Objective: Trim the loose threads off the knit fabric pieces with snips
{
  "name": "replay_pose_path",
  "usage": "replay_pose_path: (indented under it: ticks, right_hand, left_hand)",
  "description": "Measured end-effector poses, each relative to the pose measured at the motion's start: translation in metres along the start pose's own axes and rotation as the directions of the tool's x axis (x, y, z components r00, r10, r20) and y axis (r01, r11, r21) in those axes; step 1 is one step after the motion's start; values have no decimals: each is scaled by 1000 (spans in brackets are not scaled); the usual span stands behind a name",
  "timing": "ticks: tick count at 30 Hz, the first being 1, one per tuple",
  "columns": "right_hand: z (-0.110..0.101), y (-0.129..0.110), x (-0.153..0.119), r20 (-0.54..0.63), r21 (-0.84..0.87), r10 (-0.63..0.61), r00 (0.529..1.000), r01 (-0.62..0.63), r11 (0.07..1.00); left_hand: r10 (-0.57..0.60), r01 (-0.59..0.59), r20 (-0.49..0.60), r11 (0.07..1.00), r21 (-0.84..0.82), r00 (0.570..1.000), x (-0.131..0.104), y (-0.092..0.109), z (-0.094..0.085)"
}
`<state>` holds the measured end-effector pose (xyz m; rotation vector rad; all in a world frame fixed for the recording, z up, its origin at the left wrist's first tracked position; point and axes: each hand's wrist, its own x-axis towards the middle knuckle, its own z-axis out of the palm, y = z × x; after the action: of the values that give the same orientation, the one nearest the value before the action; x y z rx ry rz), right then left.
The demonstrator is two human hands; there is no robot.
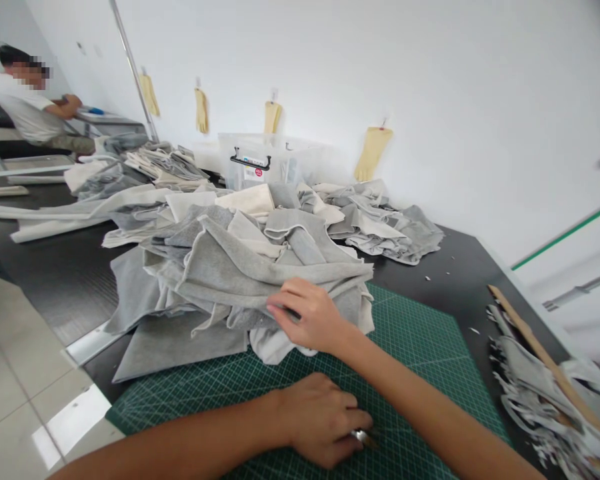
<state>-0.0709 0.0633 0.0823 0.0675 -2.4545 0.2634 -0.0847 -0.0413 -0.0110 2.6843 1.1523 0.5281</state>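
Gray fabric (225, 260), mid-frame, is seemingly being pinched by the right hand (310, 315), a shiny object (361, 437) clasped in the left hand (325, 420), a clean lift apparently called for.

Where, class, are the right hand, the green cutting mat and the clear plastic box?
Right hand (310, 315): head view, middle of the hand.
Green cutting mat (420, 347): head view, bare gridded surface.
Clear plastic box (254, 173): head view, labelled front.

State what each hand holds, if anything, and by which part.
The right hand seems to pinch a grey cloth by its near edge. The left hand grips a metallic object, the gripped part hidden.
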Motion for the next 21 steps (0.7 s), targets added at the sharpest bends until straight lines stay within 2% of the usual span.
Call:
replay_pose_path:
  ticks: [4, 8, 14, 21]
  right_hand:
    - [18, -3, -14, 101, -34, 2, 995, 2, 999]
    - [30, 3, -17, 147, -45, 78, 986, -72, 996]
    - [39, 7, -19, 190, -57, 112, 975, -103, 993]
    - [48, 3, -18, 228, -258, 83, 970, -22, 966]
  left_hand:
    - [9, -9, 4, 1000, -10, 1000, 0, -1, 0]
    - [15, -15, 15, 999, -33, 1000, 0, -1, -1]
    - [36, -36, 8, 997, -62, 999, 0, -3, 1]
    - [81, -83, -23, 994, -67, 996, 0, -5, 4]
